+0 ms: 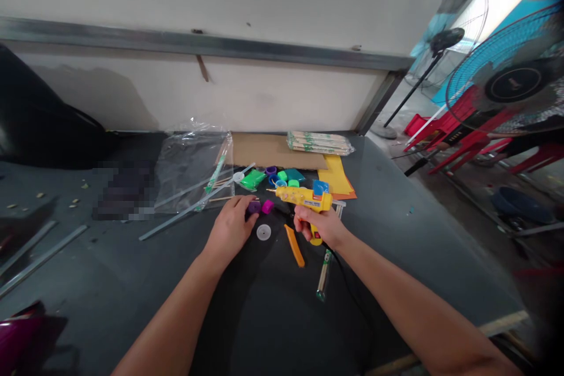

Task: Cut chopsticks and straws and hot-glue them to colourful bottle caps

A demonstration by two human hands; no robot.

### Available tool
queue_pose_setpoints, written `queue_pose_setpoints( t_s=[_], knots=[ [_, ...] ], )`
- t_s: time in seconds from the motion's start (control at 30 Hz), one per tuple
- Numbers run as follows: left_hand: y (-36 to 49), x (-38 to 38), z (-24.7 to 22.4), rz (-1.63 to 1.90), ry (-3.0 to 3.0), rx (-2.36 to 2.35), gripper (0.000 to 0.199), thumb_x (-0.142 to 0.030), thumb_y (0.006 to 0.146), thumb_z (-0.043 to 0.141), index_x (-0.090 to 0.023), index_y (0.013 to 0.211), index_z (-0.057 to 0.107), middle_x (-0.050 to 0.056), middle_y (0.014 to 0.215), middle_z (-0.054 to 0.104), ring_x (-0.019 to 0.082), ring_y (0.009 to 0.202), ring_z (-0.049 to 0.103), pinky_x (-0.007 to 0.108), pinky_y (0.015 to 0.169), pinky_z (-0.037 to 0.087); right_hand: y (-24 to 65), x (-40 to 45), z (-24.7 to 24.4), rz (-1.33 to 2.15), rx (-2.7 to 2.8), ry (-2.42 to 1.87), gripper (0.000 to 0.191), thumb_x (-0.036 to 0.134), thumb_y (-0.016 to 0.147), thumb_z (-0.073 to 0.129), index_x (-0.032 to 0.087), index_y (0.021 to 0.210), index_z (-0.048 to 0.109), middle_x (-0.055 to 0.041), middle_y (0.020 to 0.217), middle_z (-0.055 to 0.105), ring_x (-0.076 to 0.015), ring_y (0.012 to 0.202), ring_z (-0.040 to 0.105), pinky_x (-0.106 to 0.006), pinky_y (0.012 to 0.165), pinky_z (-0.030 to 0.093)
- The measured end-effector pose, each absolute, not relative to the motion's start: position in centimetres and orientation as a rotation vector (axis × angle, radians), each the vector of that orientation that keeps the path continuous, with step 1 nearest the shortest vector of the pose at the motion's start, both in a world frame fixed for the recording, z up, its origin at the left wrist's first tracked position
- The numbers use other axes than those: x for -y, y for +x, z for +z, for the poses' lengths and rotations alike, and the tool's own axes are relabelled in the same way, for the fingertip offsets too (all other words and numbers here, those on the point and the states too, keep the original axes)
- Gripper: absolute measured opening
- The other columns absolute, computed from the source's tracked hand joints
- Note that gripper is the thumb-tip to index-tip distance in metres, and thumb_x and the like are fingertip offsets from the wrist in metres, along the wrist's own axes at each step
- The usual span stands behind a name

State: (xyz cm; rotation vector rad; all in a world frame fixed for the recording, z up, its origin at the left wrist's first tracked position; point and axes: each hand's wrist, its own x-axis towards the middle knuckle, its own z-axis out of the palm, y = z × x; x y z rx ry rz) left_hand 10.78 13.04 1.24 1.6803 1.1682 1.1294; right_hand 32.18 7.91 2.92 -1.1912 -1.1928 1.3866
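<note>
Your right hand [318,225] grips the yellow hot glue gun [304,197], left hand [230,230] curled at a purple plastic spool [254,207]; if hot, the nozzle [269,190] could drip onto the green plastic block [252,180].

R hand [319,224] gripping yellow hot glue gun [304,198], nozzle twd L of frame. L hand [231,228] curled on dk purple plastic piece [254,207], magenta piece [267,206] just beside it. White plastic disc [263,232] btwn hands, orange strip [294,245] nr gun. Dark work table [396,258] w/ cardboard sheet [273,151] top centre, wrapped wooden sticks [319,143] on it. Pedestal fan [497,70], red plastic chairs [458,123] upper R.
</note>
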Motion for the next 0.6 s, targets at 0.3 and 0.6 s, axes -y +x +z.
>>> queue_pose_setpoints(
  t_s=[0.3, 0.6],
  knots=[
    [7.7, -17.4, 0.3, 1.129, 2.402, -1.656, 0.032, -0.015, 0.086, 0.044, -0.016, 0.112, 0.063, 0.013, 0.114, 0.065, 0.028, 0.110, 0.056, 0.044, 0.100, 0.038, 31.9, -8.3, 2.6, 1.386, 1.146, -1.151, 0.033, 0.045, 0.077, 0.063, 0.014, 0.065, 0.059, -0.0007, 0.058, 0.063, -0.0057, 0.034, 0.048, -0.019, 0.033, 0.036],
    [8.1, -17.7, -0.6, 0.867, 2.787, -1.602, 0.023, -0.022, 0.088, 0.049, -0.015, 0.101, 0.066, 0.012, 0.093, 0.067, 0.027, 0.092, 0.060, 0.040, 0.087, 0.047, 32.2, -8.4, 2.4, 1.357, 1.141, -1.145, 0.028, 0.043, 0.080, 0.062, 0.015, 0.075, 0.060, -0.0049, 0.071, 0.068, -0.0059, 0.037, 0.049, -0.020, 0.034, 0.036]
  ],
)
